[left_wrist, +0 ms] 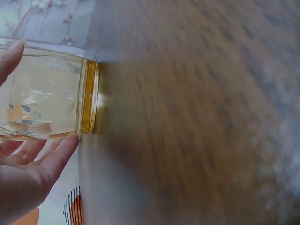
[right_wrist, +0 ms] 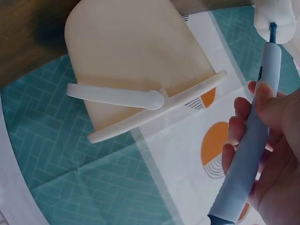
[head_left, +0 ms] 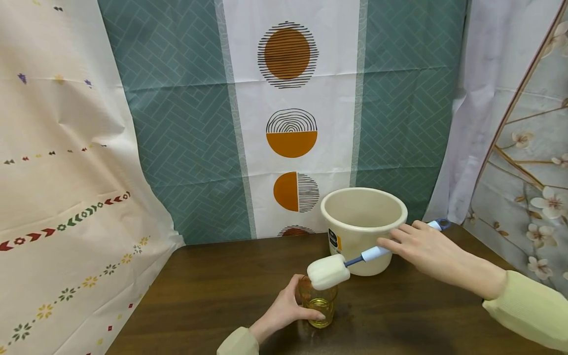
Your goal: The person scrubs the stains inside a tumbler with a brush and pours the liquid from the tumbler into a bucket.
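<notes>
My left hand [head_left: 286,306] grips an amber-tinted drinking glass [head_left: 323,309] near the front of the table, thumb on one side and fingers round the other. In the left wrist view, the base of the clear yellowish glass shows close to the wood, fingertips along its wall. My right hand [head_left: 432,252] holds a sponge bottle brush by its pale blue handle [right_wrist: 251,140], fingers wrapped round it. The white sponge head [head_left: 328,272] points down to the left and overlaps the rim of the glass in the head view.
A cream bucket [head_left: 364,231] with a black and yellow label stands behind the right hand; its white handle [right_wrist: 115,97] hangs at the side. The dark wooden table [head_left: 213,286] is bordered by patterned curtains [head_left: 177,123] at the back and sides.
</notes>
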`<act>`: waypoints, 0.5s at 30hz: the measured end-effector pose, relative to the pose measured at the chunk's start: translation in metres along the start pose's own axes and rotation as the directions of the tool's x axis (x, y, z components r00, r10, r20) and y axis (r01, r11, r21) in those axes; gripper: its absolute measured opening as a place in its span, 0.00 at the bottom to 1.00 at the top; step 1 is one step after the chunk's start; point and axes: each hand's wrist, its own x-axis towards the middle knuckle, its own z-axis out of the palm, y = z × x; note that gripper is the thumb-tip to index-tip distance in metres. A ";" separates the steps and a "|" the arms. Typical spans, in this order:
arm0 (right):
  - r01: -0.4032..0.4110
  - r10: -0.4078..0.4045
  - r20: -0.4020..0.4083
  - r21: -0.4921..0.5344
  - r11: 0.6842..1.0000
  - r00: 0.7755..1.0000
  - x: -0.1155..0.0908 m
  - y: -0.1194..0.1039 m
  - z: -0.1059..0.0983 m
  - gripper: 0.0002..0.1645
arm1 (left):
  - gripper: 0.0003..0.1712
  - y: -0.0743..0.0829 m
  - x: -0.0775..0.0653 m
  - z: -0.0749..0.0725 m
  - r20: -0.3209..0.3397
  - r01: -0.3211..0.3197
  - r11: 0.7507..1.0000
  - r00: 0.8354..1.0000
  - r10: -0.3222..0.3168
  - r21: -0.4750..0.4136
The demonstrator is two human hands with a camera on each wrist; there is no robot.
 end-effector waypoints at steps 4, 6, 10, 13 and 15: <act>0.025 -0.024 0.038 -0.003 1.000 0.999 0.004 0.000 -0.002 0.24 | 0.40 0.001 0.000 0.000 -0.005 0.005 1.000 1.000 -0.005 0.012; 0.039 -0.038 0.039 -0.014 0.999 0.999 0.006 0.000 -0.002 0.21 | 0.39 0.010 -0.003 0.000 -0.007 0.010 1.000 1.000 -0.010 0.009; 0.074 -0.073 0.013 -0.028 0.997 0.997 0.011 -0.002 -0.002 0.23 | 0.40 0.006 -0.002 0.000 -0.011 0.022 0.999 1.000 -0.021 0.030; 0.092 -0.091 0.026 -0.034 0.995 0.995 0.017 -0.003 -0.004 0.18 | 0.42 -0.008 0.002 0.000 -0.014 0.025 0.998 1.000 -0.025 0.054; 0.101 -0.099 0.046 -0.038 0.994 0.994 0.021 -0.003 -0.006 0.18 | 0.42 -0.008 0.002 0.000 -0.015 0.023 0.998 1.000 -0.023 0.060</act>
